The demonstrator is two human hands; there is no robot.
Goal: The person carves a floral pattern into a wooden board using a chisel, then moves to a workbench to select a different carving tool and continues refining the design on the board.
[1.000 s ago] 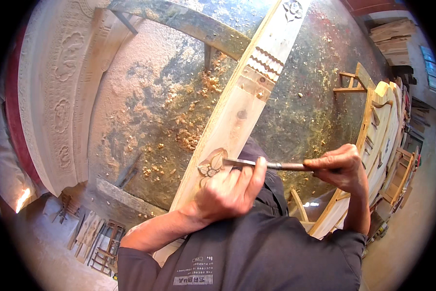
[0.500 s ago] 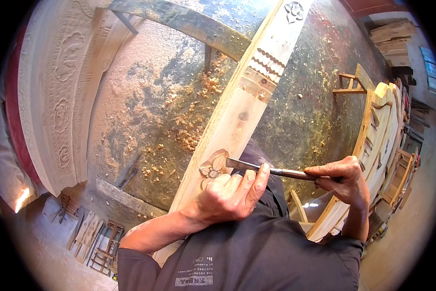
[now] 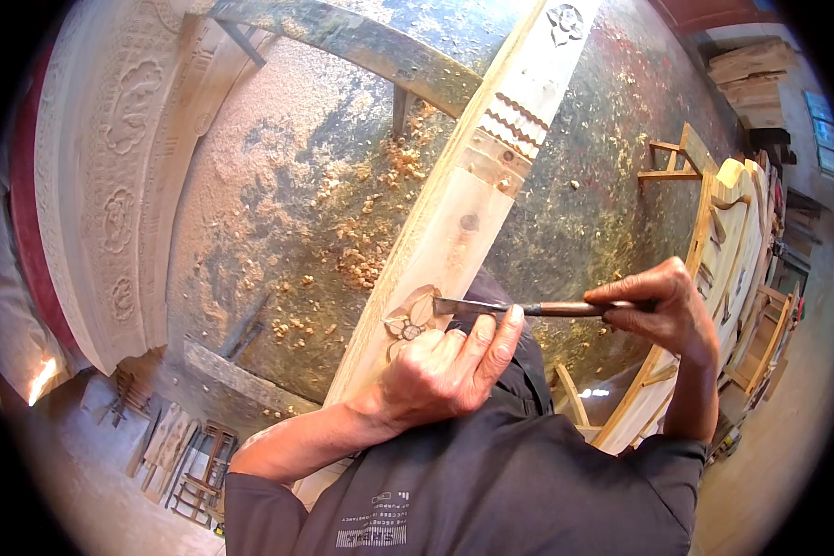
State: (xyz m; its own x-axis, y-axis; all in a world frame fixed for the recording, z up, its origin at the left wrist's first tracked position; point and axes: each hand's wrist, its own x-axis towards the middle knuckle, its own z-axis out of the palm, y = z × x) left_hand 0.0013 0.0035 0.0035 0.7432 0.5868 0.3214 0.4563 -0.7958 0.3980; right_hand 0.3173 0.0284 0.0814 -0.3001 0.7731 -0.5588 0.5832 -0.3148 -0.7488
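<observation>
Sawdust and pale wood chips [image 3: 366, 259] cover the big mottled work surface [image 3: 278, 213] that fills most of the scene. At the far left a broad carved wooden panel [image 3: 111, 176] with raised flower shapes curves along its edge. A long pale wooden plank [image 3: 454, 222] runs slantwise from the near centre up to the far right, with zigzag bands and a rosette cut into its far end. To the right stand stacked wooden frames [image 3: 741, 232]. Near the person, a small flower carving [image 3: 409, 320] sits on the plank. The left hand [image 3: 440, 375] rests on the plank just beside this flower, fingers curled and pressed against the blade of a chisel [image 3: 528, 308]. The right hand [image 3: 662, 310] is closed around the chisel's dark handle, holding it level, its tip touching the flower.
</observation>
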